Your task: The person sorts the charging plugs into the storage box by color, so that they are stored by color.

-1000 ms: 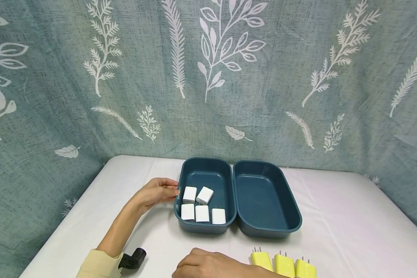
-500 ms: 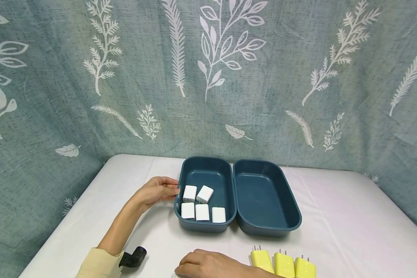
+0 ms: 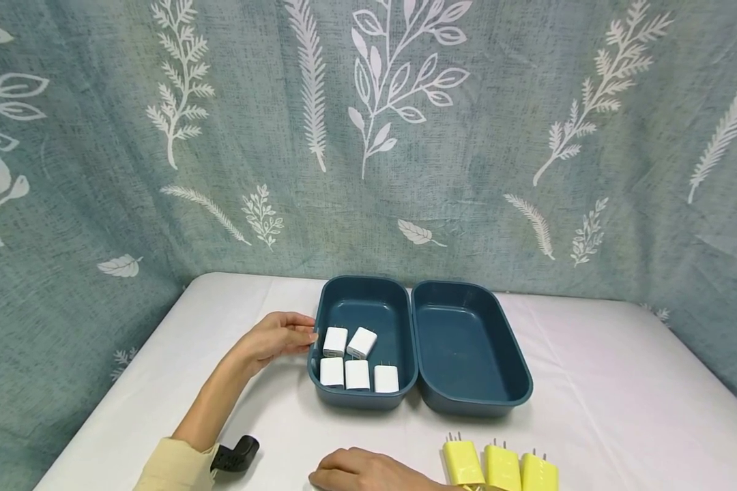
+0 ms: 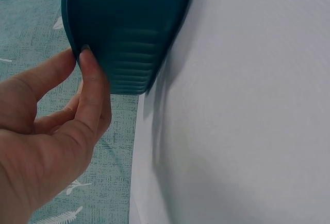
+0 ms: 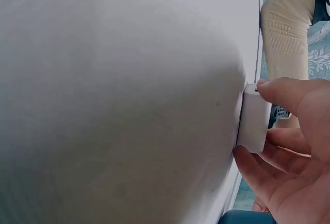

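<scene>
My left hand (image 3: 276, 337) holds the left wall of a dark blue plastic bin (image 3: 371, 314). In the left wrist view, the thumb and a finger pinch the rim of this bin (image 4: 129, 23). Several white plug-in chargers (image 3: 357, 375) lie in the bin's near half, prongs mostly facing away. At the near table edge my right hand (image 3: 368, 472) is low over the cloth. A white charger (image 5: 253, 121) shows in the right wrist view, gripped between the thumb and fingers of that hand against the tabletop. The head view hides this charger under the hand.
A second dark blue bin (image 3: 467, 354) stands right beside the first, with bare floor visible. Three yellow plug-in chargers (image 3: 502, 468) lie in a row near the right front. White cloth covers the table (image 3: 620, 409); a patterned curtain (image 3: 467, 136) hangs behind.
The right hand has shifted slightly, its wrist drawn a little lower in the head view. The left hand, bins and chargers stay in place.
</scene>
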`<state>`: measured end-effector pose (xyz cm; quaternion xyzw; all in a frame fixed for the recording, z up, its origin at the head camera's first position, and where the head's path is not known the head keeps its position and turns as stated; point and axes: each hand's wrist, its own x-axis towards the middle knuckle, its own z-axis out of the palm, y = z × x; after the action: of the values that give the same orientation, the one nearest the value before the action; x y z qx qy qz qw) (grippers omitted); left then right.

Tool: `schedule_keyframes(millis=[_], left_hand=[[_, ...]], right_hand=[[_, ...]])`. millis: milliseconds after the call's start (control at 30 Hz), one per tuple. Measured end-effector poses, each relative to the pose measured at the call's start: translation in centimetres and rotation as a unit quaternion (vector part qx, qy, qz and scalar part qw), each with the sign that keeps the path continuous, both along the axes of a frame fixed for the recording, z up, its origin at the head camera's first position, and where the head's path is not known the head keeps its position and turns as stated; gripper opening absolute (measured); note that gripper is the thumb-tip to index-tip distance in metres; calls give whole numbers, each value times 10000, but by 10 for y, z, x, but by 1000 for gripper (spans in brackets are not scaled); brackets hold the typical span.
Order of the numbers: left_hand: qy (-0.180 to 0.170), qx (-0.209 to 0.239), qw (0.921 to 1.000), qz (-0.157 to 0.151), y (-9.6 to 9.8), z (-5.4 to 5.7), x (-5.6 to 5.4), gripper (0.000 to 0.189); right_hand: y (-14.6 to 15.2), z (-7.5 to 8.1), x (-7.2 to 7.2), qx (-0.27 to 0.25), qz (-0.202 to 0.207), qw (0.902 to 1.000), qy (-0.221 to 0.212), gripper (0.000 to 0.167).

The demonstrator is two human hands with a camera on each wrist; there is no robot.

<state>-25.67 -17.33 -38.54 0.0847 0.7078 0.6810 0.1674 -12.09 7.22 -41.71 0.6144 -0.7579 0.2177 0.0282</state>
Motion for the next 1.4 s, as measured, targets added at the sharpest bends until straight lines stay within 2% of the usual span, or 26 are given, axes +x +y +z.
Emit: schedule_keyframes(millis=[300,667,1000,1200,1300,1400], left_hand=[[-67,-77,9999,89,2,-3,0,40],[-28,-48,10000,4,3,0,0,41],[-23,-55,10000,58,1,-3,0,41],[-39,2,9999,96,0,-4,1,40],[-20,0,10000,88,0,-5,1,40],[5,-32,10000,75,0,-5,1,40]], right_hand=[[1,-4,1,-45,-56,9997,-229,31],[1,-5,2,-206,-99,9995,-203,27],[0,-7,4,-402,-33,9990,-212,24],[1,-7,6,-738,-132,9946,-713,25],[2,-4,7,-817,-180,9893,-1193,26],[4,-2,6,-961,-71,9765,-1929,29]])
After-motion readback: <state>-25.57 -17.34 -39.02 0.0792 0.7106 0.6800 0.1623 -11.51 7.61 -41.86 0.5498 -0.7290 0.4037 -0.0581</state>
